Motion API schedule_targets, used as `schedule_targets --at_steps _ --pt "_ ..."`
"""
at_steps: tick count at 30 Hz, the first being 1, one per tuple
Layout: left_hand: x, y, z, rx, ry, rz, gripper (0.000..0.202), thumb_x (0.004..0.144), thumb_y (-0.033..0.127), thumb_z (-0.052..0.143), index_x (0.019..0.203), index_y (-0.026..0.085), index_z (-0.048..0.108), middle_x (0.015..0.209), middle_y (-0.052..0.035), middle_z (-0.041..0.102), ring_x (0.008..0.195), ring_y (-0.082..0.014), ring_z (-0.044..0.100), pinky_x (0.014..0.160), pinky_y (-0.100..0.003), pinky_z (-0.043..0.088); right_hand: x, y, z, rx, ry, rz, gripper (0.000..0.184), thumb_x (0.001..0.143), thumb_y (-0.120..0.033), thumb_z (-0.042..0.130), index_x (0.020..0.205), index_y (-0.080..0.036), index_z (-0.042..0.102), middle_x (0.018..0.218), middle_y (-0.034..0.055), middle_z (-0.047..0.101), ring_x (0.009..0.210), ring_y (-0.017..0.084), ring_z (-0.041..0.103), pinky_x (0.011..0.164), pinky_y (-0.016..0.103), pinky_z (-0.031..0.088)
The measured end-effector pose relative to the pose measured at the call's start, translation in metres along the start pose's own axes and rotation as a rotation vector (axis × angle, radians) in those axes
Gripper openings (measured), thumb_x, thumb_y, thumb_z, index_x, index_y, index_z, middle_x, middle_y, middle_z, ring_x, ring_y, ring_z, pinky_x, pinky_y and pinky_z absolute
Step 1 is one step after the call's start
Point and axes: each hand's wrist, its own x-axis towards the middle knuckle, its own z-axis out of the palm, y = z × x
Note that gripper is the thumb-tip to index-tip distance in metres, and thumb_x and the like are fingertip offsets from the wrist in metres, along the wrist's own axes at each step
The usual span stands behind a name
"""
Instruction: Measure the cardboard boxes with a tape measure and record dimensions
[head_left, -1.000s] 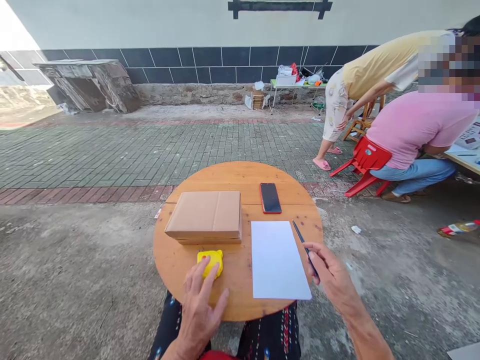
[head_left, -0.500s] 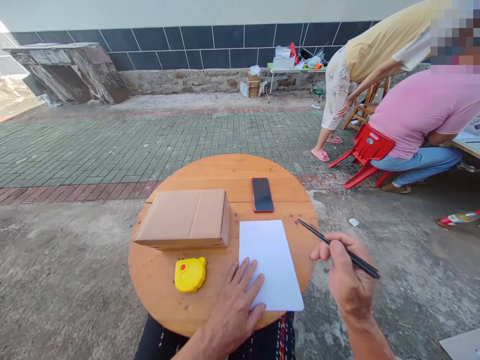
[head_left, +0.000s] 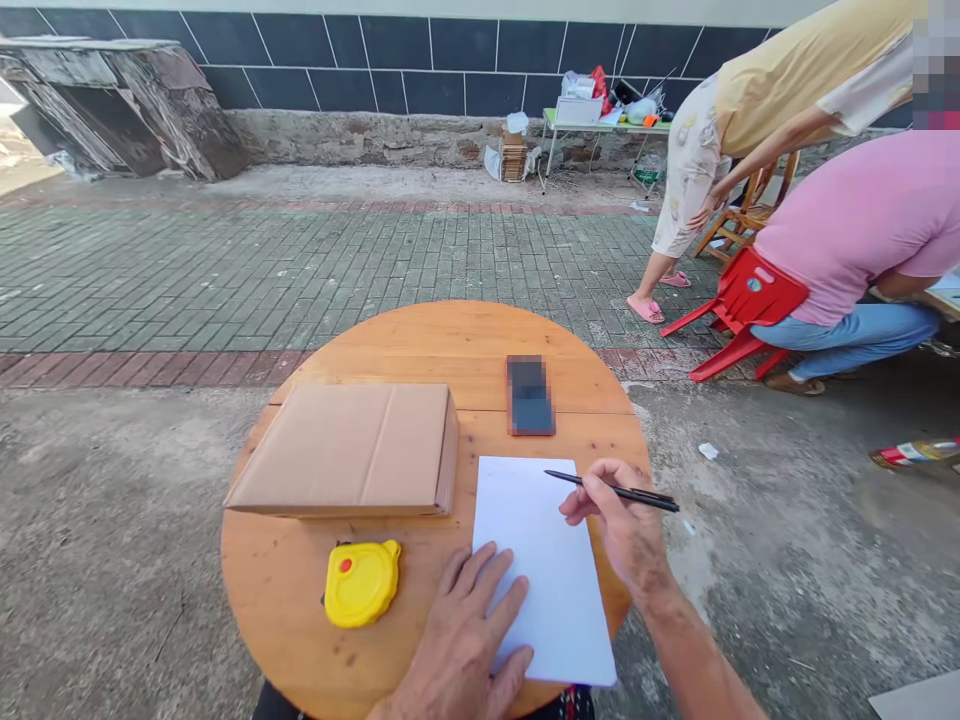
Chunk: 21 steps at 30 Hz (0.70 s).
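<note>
On the right half of the round surface (head_left: 450, 350), a sheet of white paper (head_left: 555, 590) lies with its long side running away from the person, its near end angled a little to the right. The left hand (head_left: 472, 620) rests over the near left part of the sheet, palm down, fingers spread. At the right edge, farther up, the right hand (head_left: 626, 525) pinches a black pen (head_left: 636, 494) between thumb and fingers. That pen lies almost crosswise to the paper's length, tip pointing left over the top right corner, back end out to the right; whether the tip touches cannot be told. Faint marks (head_left: 502, 474) near the top edge sit left of the tip, so the right hand is nearer to them. A phone (head_left: 530, 395) lies just beyond the paper.
</note>
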Motion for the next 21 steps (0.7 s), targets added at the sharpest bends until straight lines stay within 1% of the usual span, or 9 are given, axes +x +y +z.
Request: schedule_targets --at_steps 2,4,7,11,14,18,21 --pt "0.008 0.000 0.001 0.009 0.022 -0.033 0.040 0.083 0.030 0.063 0.123 0.022 0.060 0.131 -0.0105 0.062 0.118 -0.0322 0.056 0.097 -0.055 0.048 0.002 0.004 0.001 -0.078 -0.019 -0.005 0.022 0.089 -0.042 0.061 0.093 -0.021 0.066 0.070 0.0014 0.070 0.064 0.018 0.071 0.053 0.027 0.058" --pt "0.016 0.001 0.002 0.023 0.018 -0.038 0.039 0.085 0.027 0.061 0.123 0.021 0.060 0.136 -0.0098 0.059 0.123 -0.0322 0.053 0.099 -0.054 0.047 0.003 0.008 0.002 -0.183 -0.028 -0.027 0.024 0.088 -0.041 0.061 0.096 -0.019 0.068 0.074 0.0029 0.071 0.066 0.017 0.071 0.056 0.026 0.058" --pt "0.023 0.002 0.006 0.026 -0.020 -0.014 0.040 0.087 0.030 0.060 0.126 0.021 0.059 0.141 -0.0085 0.056 0.130 -0.0326 0.048 0.102 -0.051 0.046 0.006 0.015 0.004 -0.300 -0.060 -0.070 0.020 0.088 -0.039 0.061 0.089 -0.020 0.067 0.065 -0.0002 0.066 0.058 0.015 0.065 0.055 0.025 0.054" --pt "0.020 0.003 0.013 0.028 -0.054 -0.029 0.040 0.089 0.037 0.059 0.126 0.020 0.059 0.141 -0.0082 0.056 0.128 -0.0326 0.050 0.102 -0.050 0.046 0.011 0.022 0.009 -0.423 -0.098 -0.089 0.020 0.089 -0.038 0.057 0.090 -0.020 0.065 0.059 -0.0020 0.062 0.052 0.014 0.060 0.052 0.024 0.050" --pt "0.017 0.003 0.017 0.033 -0.059 -0.041 0.040 0.090 0.040 0.058 0.126 0.020 0.059 0.143 -0.0086 0.054 0.129 -0.0329 0.049 0.103 -0.050 0.045 0.016 0.024 0.014 -0.494 -0.121 -0.096 0.020 0.088 -0.038 0.056 0.086 -0.019 0.065 0.056 -0.0026 0.059 0.050 0.014 0.058 0.050 0.023 0.046" --pt "0.015 0.003 0.019 0.023 -0.073 -0.051 0.043 0.092 0.043 0.056 0.128 0.021 0.058 0.144 -0.0080 0.053 0.131 -0.0324 0.047 0.104 -0.050 0.043 0.021 0.028 0.021 -0.545 -0.129 -0.135 0.020 0.090 -0.036 0.054 0.082 -0.020 0.063 0.059 -0.0025 0.057 0.051 0.013 0.055 0.051 0.024 0.045" --pt "0.015 0.002 0.020 0.014 -0.085 -0.059 0.043 0.092 0.044 0.056 0.129 0.022 0.057 0.145 -0.0073 0.052 0.132 -0.0319 0.046 0.105 -0.050 0.042 0.021 0.030 0.022 -0.562 -0.132 -0.156 0.021 0.091 -0.036 0.053 0.082 -0.020 0.063 0.058 -0.0029 0.054 0.051 0.013 0.052 0.051 0.023 0.044"
